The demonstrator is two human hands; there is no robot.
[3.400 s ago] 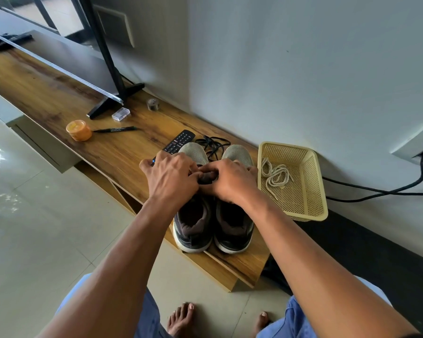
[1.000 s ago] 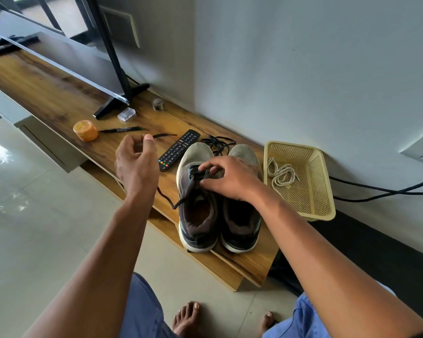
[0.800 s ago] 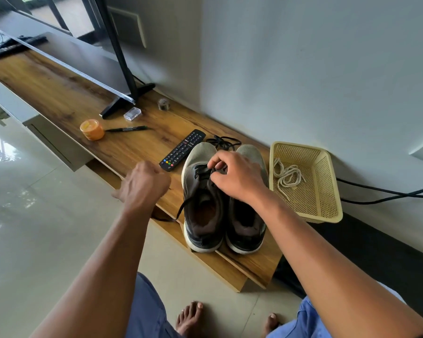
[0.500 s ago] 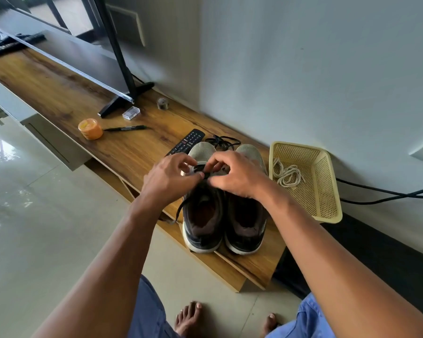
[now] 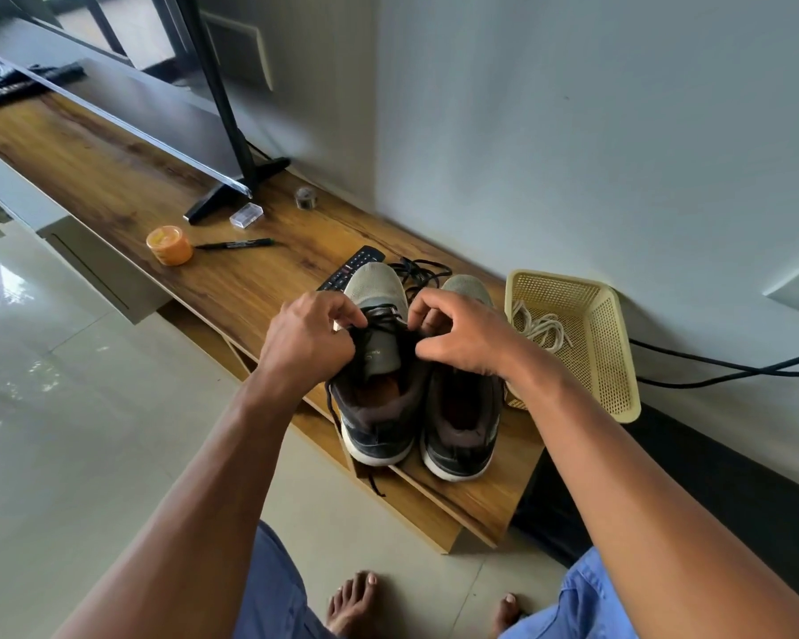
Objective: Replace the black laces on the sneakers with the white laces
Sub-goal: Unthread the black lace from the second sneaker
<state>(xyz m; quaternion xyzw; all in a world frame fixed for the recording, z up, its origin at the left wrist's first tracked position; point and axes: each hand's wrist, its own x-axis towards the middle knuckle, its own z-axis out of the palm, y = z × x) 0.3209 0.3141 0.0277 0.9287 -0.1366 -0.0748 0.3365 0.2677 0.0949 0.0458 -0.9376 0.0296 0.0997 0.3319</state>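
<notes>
Wood-grain shelf (image 5: 111, 177) along a plain grey wall, glossy tiled floor below. Near the shelf's right end stand two sneakers (image 5: 462, 408), mesh toes, dark suede-like heels, white soles. Perforated yellow plastic basket (image 5: 619, 362) at the right edge w/ white laces (image 5: 543, 327) inside. Left hand (image 5: 305, 339) & right hand (image 5: 462, 334), fingers curled, pinch the black lace (image 5: 384, 313) on the left sneaker (image 5: 374, 398); one end dangles over the front edge.

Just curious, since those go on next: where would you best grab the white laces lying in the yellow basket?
Probably pinch the white laces at the loose bundle's middle, coming straight down from above. The yellow plastic mesh basket is open-topped, its walls block any sideways approach, and the cords lie slack on its floor.
</notes>
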